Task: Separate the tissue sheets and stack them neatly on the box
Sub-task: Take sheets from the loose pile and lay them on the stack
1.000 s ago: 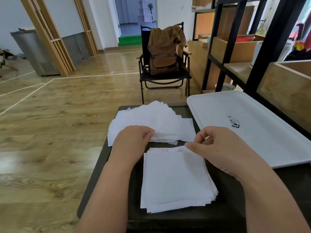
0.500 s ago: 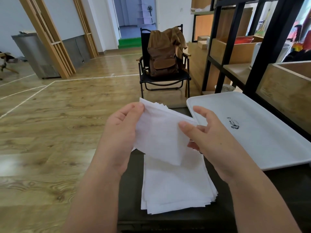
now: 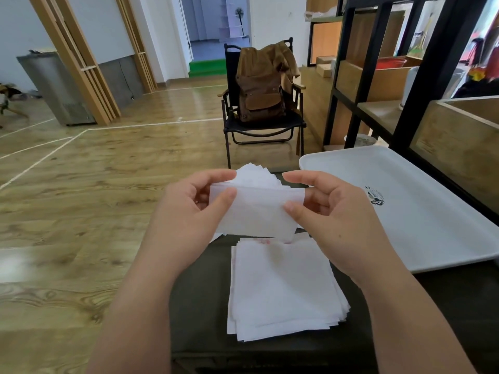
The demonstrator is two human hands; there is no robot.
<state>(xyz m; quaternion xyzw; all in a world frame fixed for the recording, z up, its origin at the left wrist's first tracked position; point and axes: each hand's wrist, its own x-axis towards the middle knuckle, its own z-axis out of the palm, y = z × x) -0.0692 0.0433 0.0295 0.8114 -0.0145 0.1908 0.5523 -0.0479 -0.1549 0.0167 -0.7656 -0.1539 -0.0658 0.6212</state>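
I hold a white tissue sheet (image 3: 256,211) in the air above the dark box (image 3: 199,306). My left hand (image 3: 189,211) pinches its left edge between thumb and fingers. My right hand (image 3: 332,211) pinches its right edge the same way. Under my hands a neat stack of tissue sheets (image 3: 283,287) lies on the box near me. A looser, fanned pile of tissue sheets (image 3: 256,174) lies at the far end of the box, mostly hidden behind the held sheet.
A white tray (image 3: 421,211) sits to the right of the box. Behind it stands a black shelf frame (image 3: 415,90) with wooden crates. A black chair with a brown backpack (image 3: 259,87) stands on the wooden floor beyond the box.
Both hands lifted a sheet from the far pile and raised it. It now hangs level between my hands, gripped at both edges.
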